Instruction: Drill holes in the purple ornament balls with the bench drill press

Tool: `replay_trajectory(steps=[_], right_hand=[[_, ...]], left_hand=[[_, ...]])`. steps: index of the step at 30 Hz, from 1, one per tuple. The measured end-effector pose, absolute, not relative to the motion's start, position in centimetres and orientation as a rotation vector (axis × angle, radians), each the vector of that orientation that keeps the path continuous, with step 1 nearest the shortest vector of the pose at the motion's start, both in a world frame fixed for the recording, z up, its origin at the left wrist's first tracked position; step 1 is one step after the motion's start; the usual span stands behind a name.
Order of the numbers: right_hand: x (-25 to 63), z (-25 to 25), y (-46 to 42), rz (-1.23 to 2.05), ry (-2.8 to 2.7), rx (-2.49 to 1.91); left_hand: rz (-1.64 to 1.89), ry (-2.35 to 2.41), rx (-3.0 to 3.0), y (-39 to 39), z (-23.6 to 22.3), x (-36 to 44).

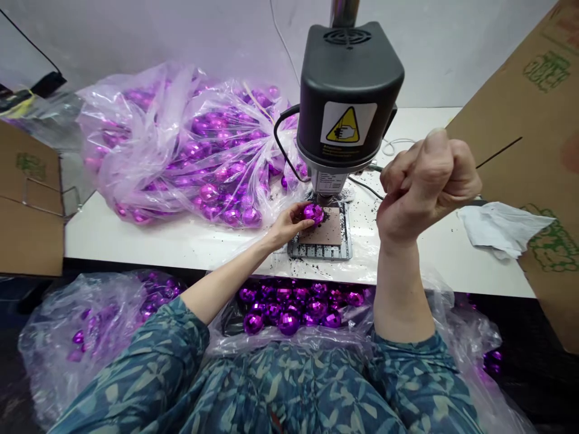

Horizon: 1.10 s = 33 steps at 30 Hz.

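Observation:
My left hand (288, 224) pinches a shiny purple faceted ball (313, 213) and holds it on the small brown pad of the metal base plate (322, 241), right under the head of a dark grey bench drill press (348, 96). My right hand (425, 181) is raised to the right of the machine, closed in a fist around its thin black lever (497, 154), whose end pokes out past my fingers.
A big clear bag of purple balls (181, 150) lies at the table's back left. More balls fill a plastic sheet on my lap (294, 304) and a bag at lower left (85, 331). Cardboard boxes (534, 120) flank both sides. Crumpled tissue (497, 226) and dark shavings lie on the white table (158, 241).

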State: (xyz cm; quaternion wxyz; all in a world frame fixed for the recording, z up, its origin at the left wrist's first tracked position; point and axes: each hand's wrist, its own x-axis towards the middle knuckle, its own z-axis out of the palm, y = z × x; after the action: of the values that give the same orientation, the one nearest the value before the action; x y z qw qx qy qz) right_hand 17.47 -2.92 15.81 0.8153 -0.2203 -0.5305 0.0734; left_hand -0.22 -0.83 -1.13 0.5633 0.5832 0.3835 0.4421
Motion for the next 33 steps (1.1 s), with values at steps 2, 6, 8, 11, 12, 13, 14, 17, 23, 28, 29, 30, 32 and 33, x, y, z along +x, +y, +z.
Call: replay_trajectory(steps=[2,6,8,11,12,13,14,17,23,28,29,30,32,33], right_hand=[[17.4,15.8,-2.9,0.165,-1.124,-0.454],[17.4,15.8,-3.1,0.136,-1.14,-0.543],[17.4,15.8,-3.2,0.128,-1.136,-0.563],[17.4,15.8,-3.0,0.171,-1.11,-0.493],[17.3,15.9,-2.9,0.179,-1.102,-0.471],[17.3,15.9,-2.9,0.181,-1.097,-0.456],[17.3,15.9,-2.8,0.177,-1.092,-0.451],[17.3,15.9,-2.7,0.176,-1.09,-0.432],[17.3,15.9,-2.9,0.168,-1.112,-0.481],[17.4,15.9,-2.7,0.147,-1.124,-0.488],[17.4,15.9,-2.6,0.144,-1.119,-0.486],[17.4,15.9,-2.6,0.142,-1.111,-0.478],[17.3,15.8,-2.7,0.14,-1.088,-0.448],[17.3,15.6,-2.7,0.138,-1.083,-0.441]], left_hand=[[1.047,0.912,1.397,-0.6,-1.2,0.1],[1.049,0.953,1.522,-0.2,-1.5,0.5],[1.048,0.998,1.589,-0.2,-1.5,0.7],[1.022,1.098,1.702,-0.7,-1.5,1.2],[1.013,1.125,1.745,-0.9,-1.5,1.4],[1.009,1.14,1.782,-1.1,-1.5,1.6],[1.012,1.143,1.808,-1.2,-1.6,1.8],[1.041,1.118,1.811,-1.6,-2.0,2.3],[1.095,1.096,1.781,-1.8,-2.6,2.2],[1.153,1.125,1.804,-2.2,-2.6,2.4],[1.168,1.127,1.802,-2.3,-2.7,2.5],[1.18,1.129,1.797,-2.3,-2.8,2.6],[1.196,1.132,1.793,-2.3,-2.9,2.7],[1.202,1.134,1.795,-2.3,-2.9,2.8]])
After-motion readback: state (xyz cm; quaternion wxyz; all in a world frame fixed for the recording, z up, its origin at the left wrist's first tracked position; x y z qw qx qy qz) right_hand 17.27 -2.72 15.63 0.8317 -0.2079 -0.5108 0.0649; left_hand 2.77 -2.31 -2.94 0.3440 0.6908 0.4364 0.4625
